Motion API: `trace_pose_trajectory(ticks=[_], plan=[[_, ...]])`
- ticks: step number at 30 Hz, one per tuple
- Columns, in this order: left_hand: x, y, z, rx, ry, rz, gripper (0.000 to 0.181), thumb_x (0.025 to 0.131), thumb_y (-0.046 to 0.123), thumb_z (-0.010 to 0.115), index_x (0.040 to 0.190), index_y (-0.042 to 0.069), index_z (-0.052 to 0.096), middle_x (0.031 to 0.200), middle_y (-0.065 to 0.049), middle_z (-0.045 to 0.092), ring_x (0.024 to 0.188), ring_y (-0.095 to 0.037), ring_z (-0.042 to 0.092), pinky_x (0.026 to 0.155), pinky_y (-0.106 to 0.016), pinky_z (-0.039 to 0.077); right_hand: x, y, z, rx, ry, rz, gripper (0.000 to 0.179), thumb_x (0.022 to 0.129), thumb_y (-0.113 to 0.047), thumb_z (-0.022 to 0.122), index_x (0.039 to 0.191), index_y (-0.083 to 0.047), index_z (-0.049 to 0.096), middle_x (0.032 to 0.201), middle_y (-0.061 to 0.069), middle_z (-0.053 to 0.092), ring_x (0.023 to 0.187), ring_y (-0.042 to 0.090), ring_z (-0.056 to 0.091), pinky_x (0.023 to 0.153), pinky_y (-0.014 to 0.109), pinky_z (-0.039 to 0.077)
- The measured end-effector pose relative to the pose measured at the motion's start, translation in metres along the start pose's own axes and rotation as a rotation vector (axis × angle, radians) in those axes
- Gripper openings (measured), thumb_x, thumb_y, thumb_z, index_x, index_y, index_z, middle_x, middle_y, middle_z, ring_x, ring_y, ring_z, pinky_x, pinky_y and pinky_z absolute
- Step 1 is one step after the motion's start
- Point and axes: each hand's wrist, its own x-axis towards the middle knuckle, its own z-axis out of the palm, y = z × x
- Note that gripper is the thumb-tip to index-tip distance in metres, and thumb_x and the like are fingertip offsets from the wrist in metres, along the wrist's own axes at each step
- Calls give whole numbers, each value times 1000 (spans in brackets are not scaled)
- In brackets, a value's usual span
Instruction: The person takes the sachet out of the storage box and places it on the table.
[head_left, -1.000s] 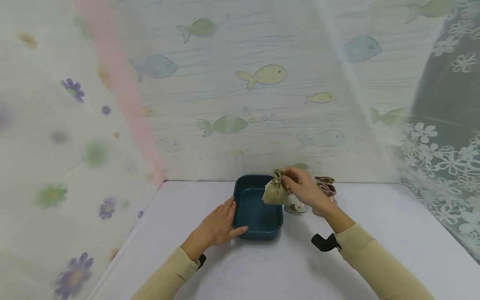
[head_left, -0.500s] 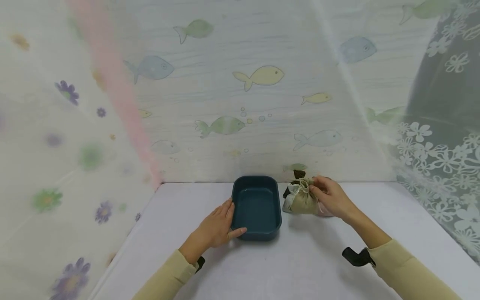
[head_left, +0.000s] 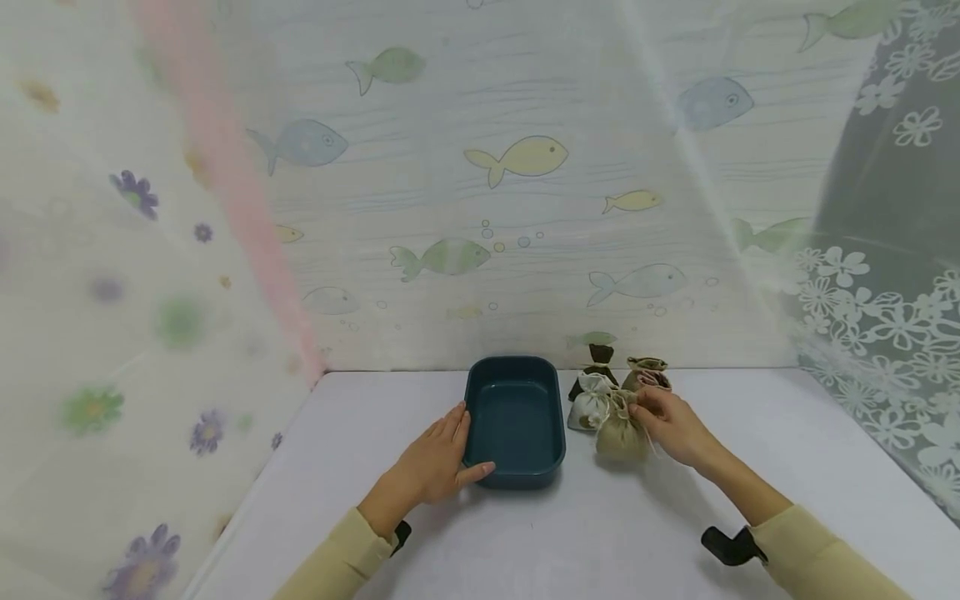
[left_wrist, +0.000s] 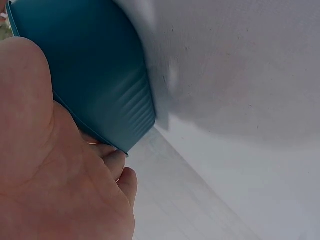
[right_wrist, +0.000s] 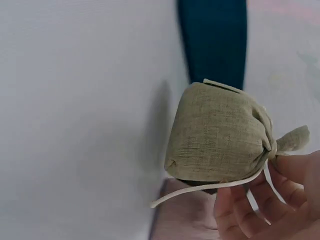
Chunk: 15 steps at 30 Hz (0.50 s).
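Note:
My left hand (head_left: 437, 457) rests against the left side of a dark blue rectangular bin (head_left: 513, 482), its fingers straight along the wall and its thumb on the near rim. In the left wrist view the fingers lie along the bin's edge. To the right of the bin, my right hand (head_left: 672, 427) pinches the tied neck of an olive drawstring pouch (head_left: 622, 440). A pale cord hangs from this pouch (right_wrist: 220, 135) in the right wrist view. Whether it touches the table I cannot tell. Just behind it stands a white pouch with a floral pattern (head_left: 587, 410).
A dark brown pouch (head_left: 601, 357) stands farther back, beside olive and pink pouch tops (head_left: 648, 372) partly hidden by my right hand. The white table (head_left: 540, 550) ends at a hanging fish-print curtain (head_left: 450, 192). A flowered curtain (head_left: 135, 400) hangs at left.
My right hand has carried the olive pouch from above the bin's right edge rightward, then a little lower and nearer, beside the other pouches. My left hand stays at the bin.

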Motion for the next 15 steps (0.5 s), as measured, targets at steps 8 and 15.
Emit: trace_pose_trajectory(ticks=[8,15], plan=[[3,-1,-3,17,-21,0,105,98,79,26,161,-5,18,171,-18,8,158,-28,12,126,-45,20,-4,9,7,-59,27,2,9,103,-6,58,96,-4,62,85,5,61,74,14,51,59,27,45],[-2,6,-15,-27,-31,1,103,100,74,37,159,-8,22,169,-23,13,156,-33,17,125,-47,22,-8,4,-3,-89,19,5,9,101,-11,65,105,-3,68,99,7,71,89,22,66,72,33,53]])
